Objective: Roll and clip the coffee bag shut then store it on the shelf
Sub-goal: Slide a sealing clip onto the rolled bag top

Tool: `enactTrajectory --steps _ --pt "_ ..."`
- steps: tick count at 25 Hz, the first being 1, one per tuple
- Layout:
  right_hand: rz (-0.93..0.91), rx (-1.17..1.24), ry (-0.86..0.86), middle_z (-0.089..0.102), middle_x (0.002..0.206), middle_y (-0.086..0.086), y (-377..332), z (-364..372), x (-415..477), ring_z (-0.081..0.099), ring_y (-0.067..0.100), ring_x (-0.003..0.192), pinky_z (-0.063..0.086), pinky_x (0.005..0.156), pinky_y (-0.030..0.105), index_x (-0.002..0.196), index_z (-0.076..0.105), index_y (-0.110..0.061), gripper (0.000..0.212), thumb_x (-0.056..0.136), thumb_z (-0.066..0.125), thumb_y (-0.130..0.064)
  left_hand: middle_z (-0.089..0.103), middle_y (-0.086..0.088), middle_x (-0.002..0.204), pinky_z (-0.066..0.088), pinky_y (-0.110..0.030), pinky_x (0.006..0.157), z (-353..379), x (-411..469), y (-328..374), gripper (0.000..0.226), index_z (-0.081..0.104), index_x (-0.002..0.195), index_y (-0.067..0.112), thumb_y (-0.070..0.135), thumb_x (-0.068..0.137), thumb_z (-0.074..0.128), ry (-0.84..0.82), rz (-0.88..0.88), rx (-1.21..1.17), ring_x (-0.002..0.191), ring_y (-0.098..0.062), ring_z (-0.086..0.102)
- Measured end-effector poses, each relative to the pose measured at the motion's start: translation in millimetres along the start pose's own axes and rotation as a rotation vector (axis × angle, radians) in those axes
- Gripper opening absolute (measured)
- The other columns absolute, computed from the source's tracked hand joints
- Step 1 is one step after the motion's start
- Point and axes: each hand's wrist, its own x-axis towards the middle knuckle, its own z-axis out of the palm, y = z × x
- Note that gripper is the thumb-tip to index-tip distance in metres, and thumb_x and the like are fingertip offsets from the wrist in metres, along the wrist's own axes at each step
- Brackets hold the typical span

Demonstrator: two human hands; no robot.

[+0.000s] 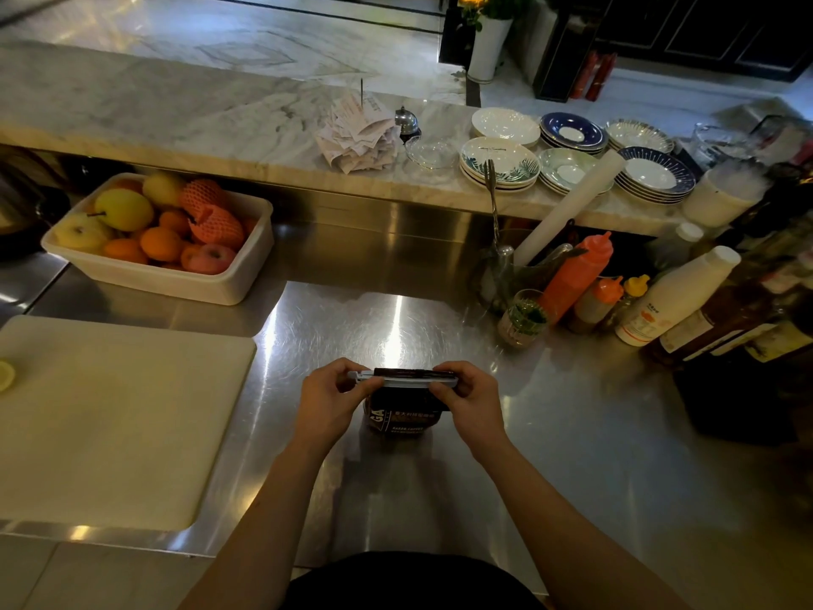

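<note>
The dark coffee bag (402,413) stands upright on the steel counter (572,433), its front label facing the camera. Large white letters "GA" show at its left edge, with a line of Chinese characters beside them and small print too blurred to read below. Across its rolled top lies a grey clip (407,379), long axis running left to right. The left hand (327,400) pinches the clip's left end; the right hand (473,400) pinches its right end.

coffee bag (402,413): dark, upright on steel counter | top rolled | grey clip (407,379) across roll
</note>
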Motion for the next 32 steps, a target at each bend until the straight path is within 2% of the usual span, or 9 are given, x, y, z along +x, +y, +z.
enactTrajectory --steps 7,11,13,17,19,22,25,29,32 --pt "-0.009 -0.015 -0.050 0.072 0.092 0.000 0 -4 0 0.071 0.009 0.086 0.058 0.074 0.023 0.089 0.070 -0.024 0.027 0.082 0.069 0.002 0.073 0.005 0.069 0.050 -0.010 0.061 -6 3 -8 0.011 0.070 0.075 0.018 0.016 0.079 0.080 -0.093 -0.034 -0.075 0.070 -0.004 0.071" --pt "0.031 0.008 -0.076 0.072 0.093 0.002 1 -6 3 0.071 0.013 0.087 0.057 0.071 0.022 0.091 0.071 -0.019 0.022 0.083 0.069 0.001 0.077 0.001 0.076 0.052 -0.015 0.064 1 2 -9 0.013 0.067 0.072 0.010 0.011 0.080 0.077 -0.101 -0.142 -0.251 0.076 -0.007 0.073" --pt "0.026 -0.032 -0.089 0.072 0.094 0.004 0 -6 5 0.071 0.017 0.089 0.058 0.074 0.027 0.093 0.070 -0.017 0.018 0.084 0.068 -0.002 0.077 0.001 0.079 0.051 -0.017 0.067 4 2 -10 0.013 0.067 0.076 0.007 0.014 0.081 0.077 -0.077 -0.157 -0.244 0.079 -0.008 0.073" --pt "-0.148 -0.364 -0.204 0.068 0.090 -0.010 -9 -14 13 0.063 0.005 0.087 0.053 0.080 0.021 0.094 0.068 -0.023 0.015 0.084 0.071 -0.012 0.074 0.002 0.086 0.056 -0.019 0.070 -4 10 -3 0.014 0.071 0.085 0.016 0.020 0.078 0.081 -0.209 -0.024 -0.067 0.084 -0.011 0.071" --pt "-0.231 -0.565 -0.325 0.067 0.094 -0.008 -20 -13 20 0.061 0.006 0.087 0.050 0.080 0.022 0.100 0.069 -0.025 0.016 0.085 0.070 -0.021 0.074 0.008 0.087 0.054 -0.014 0.068 -3 13 3 0.014 0.075 0.090 0.022 0.024 0.077 0.081 -0.259 0.067 0.039 0.084 -0.005 0.070" --pt "-0.294 -0.786 -0.490 0.069 0.101 -0.004 -35 -3 26 0.060 0.010 0.088 0.050 0.078 0.027 0.108 0.066 -0.028 0.020 0.090 0.060 -0.035 0.074 0.010 0.085 0.054 -0.013 0.069 4 13 9 0.012 0.075 0.089 0.027 0.026 0.078 0.080 -0.259 0.119 0.053 0.083 -0.002 0.070" --pt "-0.387 -0.924 -0.413 0.073 0.096 -0.006 -35 4 25 0.064 0.015 0.086 0.050 0.075 0.032 0.105 0.067 -0.030 0.020 0.091 0.055 -0.036 0.074 0.009 0.082 0.054 -0.012 0.068 5 12 6 0.011 0.075 0.087 0.026 0.026 0.077 0.081 -0.222 0.119 0.044 0.081 -0.003 0.070" --pt "-0.405 -0.887 -0.375 0.072 0.094 -0.006 -30 7 21 0.062 0.011 0.082 0.041 0.069 0.021 0.104 0.067 -0.030 0.020 0.093 0.052 -0.037 0.075 0.006 0.086 0.056 -0.018 0.072 -6 17 4 0.014 0.077 0.093 0.022 0.022 0.079 0.080 -0.282 0.120 0.085 0.083 -0.007 0.071" --pt "-0.314 -0.738 -0.445 0.072 0.094 -0.004 -32 -10 26 0.064 0.011 0.084 0.049 0.076 0.025 0.104 0.069 -0.025 0.017 0.091 0.060 -0.030 0.076 0.008 0.084 0.053 -0.017 0.073 -19 20 0 0.012 0.078 0.091 0.023 0.018 0.080 0.079 -0.291 0.089 0.098 0.082 -0.008 0.071"
